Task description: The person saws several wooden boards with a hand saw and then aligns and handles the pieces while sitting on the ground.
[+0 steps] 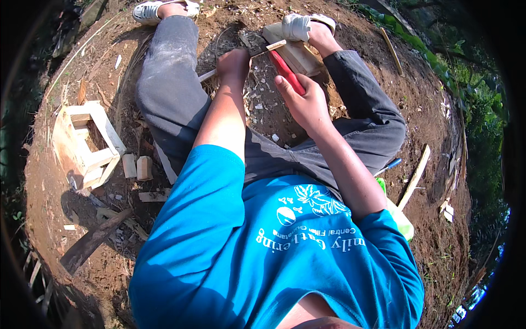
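Sunlit brown soil point(394, 93), scattered with pale chips, spread around a person seated on it with both knees bent outward, and green plants point(485, 104) bordered it on the right. The left hand point(234, 64) was a fist between the shins, its fingers curled tightly round a slim pale stick point(207, 75), one end of which stuck out beside the left shin. The right hand point(308, 103) had its fingers wrapped about a red handle point(286, 71), thumb lying toward the far end. Near the handle's far tip lay a short pale length of wood point(276, 45), with a thin dark line running from it back to the fist; whether that was a blade or more of the stick could not be told.

Just beyond the red handle, a squared wooden block point(301, 57) lay beside the right shoe point(296, 27). Over on the left stood an open wooden frame point(68, 142), with two small blocks point(144, 168) just beside it and a dark, thick branch point(93, 241) nearer the body. Near the right hip were a long wood strip point(415, 178), a blue-handled object point(393, 163) and a bright green item point(402, 220), partly hidden by the shirt point(329, 257).
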Demonstrator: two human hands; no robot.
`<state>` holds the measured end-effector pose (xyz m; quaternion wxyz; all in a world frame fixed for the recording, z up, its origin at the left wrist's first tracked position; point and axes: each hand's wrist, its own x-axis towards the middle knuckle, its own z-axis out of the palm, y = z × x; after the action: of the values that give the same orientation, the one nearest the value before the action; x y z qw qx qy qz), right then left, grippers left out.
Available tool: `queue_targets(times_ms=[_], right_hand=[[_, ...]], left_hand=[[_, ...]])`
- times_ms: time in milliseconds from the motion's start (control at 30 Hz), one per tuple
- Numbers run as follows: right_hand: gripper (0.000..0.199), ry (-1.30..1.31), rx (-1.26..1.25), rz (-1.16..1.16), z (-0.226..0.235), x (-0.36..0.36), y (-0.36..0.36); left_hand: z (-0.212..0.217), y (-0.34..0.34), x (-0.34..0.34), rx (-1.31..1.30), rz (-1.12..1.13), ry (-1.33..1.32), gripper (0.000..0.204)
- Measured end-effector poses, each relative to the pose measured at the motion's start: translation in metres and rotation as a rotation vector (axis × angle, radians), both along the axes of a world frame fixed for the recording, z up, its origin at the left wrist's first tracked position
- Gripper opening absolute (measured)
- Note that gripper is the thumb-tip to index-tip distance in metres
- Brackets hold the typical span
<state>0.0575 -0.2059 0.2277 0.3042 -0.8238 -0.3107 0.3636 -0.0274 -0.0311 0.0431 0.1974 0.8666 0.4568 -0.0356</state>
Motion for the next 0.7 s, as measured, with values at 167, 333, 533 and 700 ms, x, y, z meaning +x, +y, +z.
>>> queue_targets(times_ms=[167, 333, 533, 700], right_hand=[[0.052, -0.200, 0.128, 0.044, 0.024, 0.007, -0.008], [0.044, -0.464, 0.270, 0.235, 0.067, 0.033, -0.067], [0.039, -0.599, 0.538, 0.384, 0.160, 0.071, -0.119], [0.032, -0.378, 0.762, 0.048, 0.193, 0.074, -0.140]], left_hand=[[0.030, -0.011, 0.007, -0.141, 0.050, -0.096, 0.029], [0.045, -0.006, 0.010, -1.146, 0.120, -0.534, 0.024], [0.149, -0.018, 0.001, -1.805, -0.239, -0.954, 0.021], [0.237, -0.046, 0.020, -1.231, 0.002, -1.119, 0.026]])
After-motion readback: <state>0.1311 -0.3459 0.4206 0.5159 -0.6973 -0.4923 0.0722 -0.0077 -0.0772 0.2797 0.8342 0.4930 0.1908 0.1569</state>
